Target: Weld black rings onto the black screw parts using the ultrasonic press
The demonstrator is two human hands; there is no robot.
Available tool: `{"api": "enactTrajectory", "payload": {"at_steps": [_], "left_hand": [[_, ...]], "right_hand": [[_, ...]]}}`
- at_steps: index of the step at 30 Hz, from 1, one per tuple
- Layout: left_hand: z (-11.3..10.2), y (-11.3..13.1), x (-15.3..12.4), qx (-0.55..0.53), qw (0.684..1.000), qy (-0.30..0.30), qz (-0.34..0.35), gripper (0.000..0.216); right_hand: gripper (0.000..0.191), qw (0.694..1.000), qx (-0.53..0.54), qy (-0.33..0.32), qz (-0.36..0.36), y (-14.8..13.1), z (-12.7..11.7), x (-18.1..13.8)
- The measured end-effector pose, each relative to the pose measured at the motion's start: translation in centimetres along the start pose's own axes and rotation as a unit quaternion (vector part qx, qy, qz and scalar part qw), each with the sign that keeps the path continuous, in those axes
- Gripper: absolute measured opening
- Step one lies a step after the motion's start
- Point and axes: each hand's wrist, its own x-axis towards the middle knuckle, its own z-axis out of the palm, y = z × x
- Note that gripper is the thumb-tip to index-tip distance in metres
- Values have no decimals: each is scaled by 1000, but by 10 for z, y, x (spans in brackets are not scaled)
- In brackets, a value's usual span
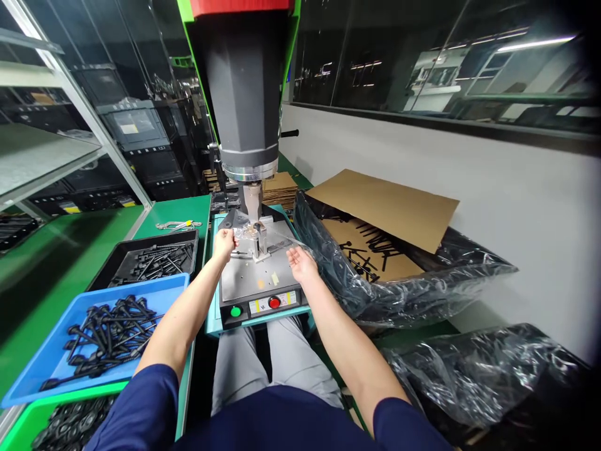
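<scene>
Metal fixture upright, between left hand, right hand

Your sleeves navy, trousers lt grey. Press dk grey w/ red + lime trim. Your plate grey; L btn green, R btn red. Blue tray, parts blk. Cardboard tan. Bench green.

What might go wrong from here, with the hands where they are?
Pinched fingers: the left hand and right hand are near the small metal fixture, and a pale metal press tip hangs over it; a descent could catch fingertips.
Spill: the blue plastic tray, piled with black rod-like parts, lies beside the left forearm, so a knock might scatter some.
</scene>
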Motion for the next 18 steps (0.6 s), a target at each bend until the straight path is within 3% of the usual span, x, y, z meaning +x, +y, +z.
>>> {"api": "enactTrajectory", "payload": {"at_steps": [8, 18], "left_hand": [[-3, -11, -27, -32, 998, 12, 59, 11], [0, -22, -49, -41, 999, 4, 35, 13]], "right_hand": [[12, 999, -27, -41, -6, 7, -18, -4], [13, 999, -37, -4, -26, 3, -43, -10]]}}
